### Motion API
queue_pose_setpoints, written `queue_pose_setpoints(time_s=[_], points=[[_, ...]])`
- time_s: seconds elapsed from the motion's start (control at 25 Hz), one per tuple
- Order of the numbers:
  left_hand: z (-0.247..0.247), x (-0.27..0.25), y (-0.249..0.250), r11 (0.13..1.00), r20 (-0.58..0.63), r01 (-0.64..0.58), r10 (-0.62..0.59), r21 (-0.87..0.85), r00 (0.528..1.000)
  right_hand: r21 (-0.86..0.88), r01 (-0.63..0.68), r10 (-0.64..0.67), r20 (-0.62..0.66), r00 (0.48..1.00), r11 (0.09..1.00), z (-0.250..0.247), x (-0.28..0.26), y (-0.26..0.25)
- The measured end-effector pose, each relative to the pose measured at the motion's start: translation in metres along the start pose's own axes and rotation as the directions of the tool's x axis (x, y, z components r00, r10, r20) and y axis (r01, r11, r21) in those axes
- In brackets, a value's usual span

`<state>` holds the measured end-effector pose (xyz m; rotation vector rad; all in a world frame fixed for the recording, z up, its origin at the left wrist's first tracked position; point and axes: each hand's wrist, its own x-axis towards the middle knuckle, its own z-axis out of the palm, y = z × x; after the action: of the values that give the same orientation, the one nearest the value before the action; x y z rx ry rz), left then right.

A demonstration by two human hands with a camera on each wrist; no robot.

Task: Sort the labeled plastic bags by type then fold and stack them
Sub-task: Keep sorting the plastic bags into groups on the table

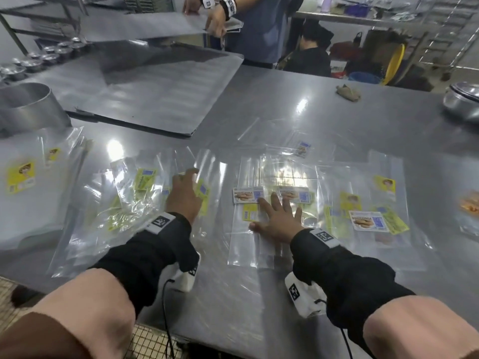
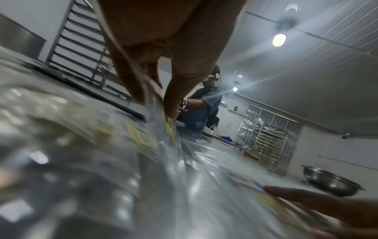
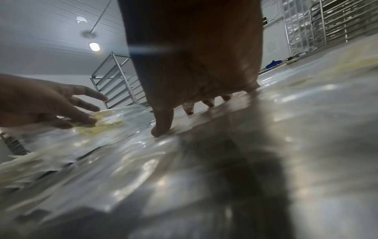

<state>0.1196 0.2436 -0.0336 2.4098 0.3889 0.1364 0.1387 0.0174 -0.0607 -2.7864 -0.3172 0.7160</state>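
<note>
Clear plastic bags with printed labels lie spread over the steel table point(image 1: 298, 104). My left hand point(image 1: 188, 177) reaches onto a yellow-labelled bag point(image 1: 203, 198); in the left wrist view its fingers point(image 2: 171, 111) pinch the clear film point(image 2: 155, 129). To its left lies a crumpled heap of yellow-labelled bags point(image 1: 124, 198). My right hand point(image 1: 278, 211) rests flat with fingers spread on a clear bag point(image 1: 248, 244), just below two beige-labelled bags point(image 1: 247, 195). In the right wrist view its thumb point(image 3: 161, 127) presses the film. More mixed bags point(image 1: 368, 221) overlap to the right.
Large flat metal trays point(image 1: 155, 89) cover the far left, beside a metal ring point(image 1: 28, 107) and small tins point(image 1: 33, 63). A steel bowl point(image 1: 464, 99) and a cloth point(image 1: 348, 92) sit far right. Another person point(image 1: 259, 29) across the table holds a sheet tray point(image 1: 145, 25).
</note>
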Motion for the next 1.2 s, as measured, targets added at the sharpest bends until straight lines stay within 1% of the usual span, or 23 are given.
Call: queue_pose_setpoints(time_s=[0.08, 0.16, 0.28, 0.32, 0.36, 0.4, 0.44, 0.48, 0.52, 0.56, 0.6, 0.64, 0.68, 0.72, 0.76, 0.8, 0.88, 0.96, 1.0, 1.04, 1.12, 1.16, 1.2], points=[[-0.021, 0.01, -0.013, 0.998, -0.083, 0.025, -0.021, 0.053, 0.996, -0.007, -0.001, 0.001, -0.001, 1.0, 1.0, 0.001, 0.001, 0.001], [-0.037, 0.018, -0.033, 0.984, -0.11, 0.127, -0.113, 0.127, 0.988, -0.022, 0.001, -0.001, 0.009, 1.0, 1.0, 0.001, 0.001, 0.001], [-0.046, 0.02, -0.051, 0.902, -0.053, 0.325, -0.323, 0.285, 0.945, -0.045, 0.001, 0.0, 0.033, 0.999, 0.999, 0.0, 0.003, 0.0], [-0.047, 0.019, -0.05, 0.866, -0.044, 0.354, -0.362, 0.354, 0.931, -0.049, 0.001, 0.001, 0.037, 0.999, 0.999, 0.0, 0.003, 0.0], [-0.047, 0.018, -0.048, 0.855, -0.053, 0.345, -0.353, 0.388, 0.934, -0.051, 0.002, 0.0, 0.034, 0.999, 0.999, 0.0, 0.003, -0.001], [-0.046, 0.018, -0.044, 0.879, -0.068, 0.299, -0.295, 0.373, 0.953, -0.055, 0.007, -0.006, 0.019, 1.0, 0.998, 0.0, 0.004, -0.001], [-0.043, 0.016, -0.036, 0.925, -0.072, 0.218, -0.205, 0.311, 0.976, -0.059, 0.018, -0.018, -0.006, 1.0, 0.998, 0.0, 0.004, -0.001], [-0.039, 0.013, -0.025, 0.971, -0.058, 0.124, -0.114, 0.205, 0.992, -0.056, 0.028, -0.03, -0.037, 0.999, 0.998, -0.001, 0.004, 0.001], [-0.034, 0.006, -0.009, 0.996, -0.011, 0.065, -0.064, 0.069, 0.998, -0.038, 0.037, -0.039, -0.064, 0.997, 0.999, -0.003, 0.004, 0.003], [-0.027, -0.001, 0.008, 0.993, 0.081, 0.074, -0.066, -0.092, 0.995, 0.004, 0.041, -0.04, -0.08, 0.996, 0.999, -0.007, 0.003, 0.006], [-0.019, -0.01, 0.026, 0.951, 0.201, 0.164, -0.112, -0.263, 0.973, 0.071, 0.048, -0.042, -0.085, 0.995, 0.996, -0.011, 0.003, 0.01], [-0.011, -0.018, 0.043, 0.863, 0.334, 0.307, -0.175, -0.4, 0.926, 0.162, 0.05, -0.037, -0.083, 0.996, 0.985, -0.016, 0.002, 0.013], [-0.002, -0.024, 0.056, 0.765, 0.446, 0.446, -0.234, -0.464, 0.864, 0.257, 0.052, -0.033, -0.078, 0.996, 0.965, -0.02, 0.0, 0.016], [0.007, -0.028, 0.064, 0.699, 0.504, 0.522, -0.262, -0.49, 0.823, 0.327, 0.057, -0.037, -0.069, 0.997, 0.943, -0.023, -0.004, 0.019], [0.017, -0.031, 0.07, 0.674, 0.529, 0.547, -0.264, -0.497, 0.806, 0.356, 0.081, -0.065, -0.058, 0.996, 0.931, -0.025, -0.008, 0.021], [0.026, -0.034, 0.074, 0.667, 0.527, 0.538, -0.249, -0.515, 0.813, 0.347, 0.114, -0.106, -0.041, 0.993, 0.931, -0.026, -0.012, 0.022], [0.039, -0.039, 0.075, 0.681, 0.473, 0.479, -0.216, -0.554, 0.854, 0.348, 0.17, -0.171, -0.029, 0.985, 0.922, -0.029, -0.02, 0.024], [0.048, -0.039, 0.065, 0.695, 0.461, 0.462, -0.208, -0.551, 0.863, 0.357, 0.173, -0.15, -0.091, 0.985, 0.918, -0.035, -0.022, 0.032], [0.05, -0.037, 0.058, 0.709, 0.464, 0.456, -0.202, -0.538, 0.862, 0.294, 0.154, -0.122, -0.123, 0.985, 0.943, -0.038, -0.019, 0.041], [0.051, -0.034, 0.048, 0.734, 0.473, 0.448, -0.195, -0.51, 0.859, 0.174, 0.111, -0.091, -0.115, 0.989, 0.979, -0.039, -0.015, 0.052], [0.063, -0.021, 0.018, 0.783, 0.494, 0.444, -0.204, -0.436, 0.845, -0.071, 0.046, -0.047, -0.008, 0.999, 0.996, -0.035, -0.01, 0.072], [0.066, -0.015, 0.006, 0.792, 0.475, 0.433, -0.209, -0.43, 0.855, -0.139, 0.054, -0.049, 0.035, 0.998, 0.989, -0.033, -0.008, 0.079], [0.06, -0.016, 0.003, 0.8, 0.461, 0.42, -0.207, -0.428, 0.863, -0.175, 0.077, -0.071, 0.04, 0.997, 0.982, -0.031, -0.007, 0.084]])
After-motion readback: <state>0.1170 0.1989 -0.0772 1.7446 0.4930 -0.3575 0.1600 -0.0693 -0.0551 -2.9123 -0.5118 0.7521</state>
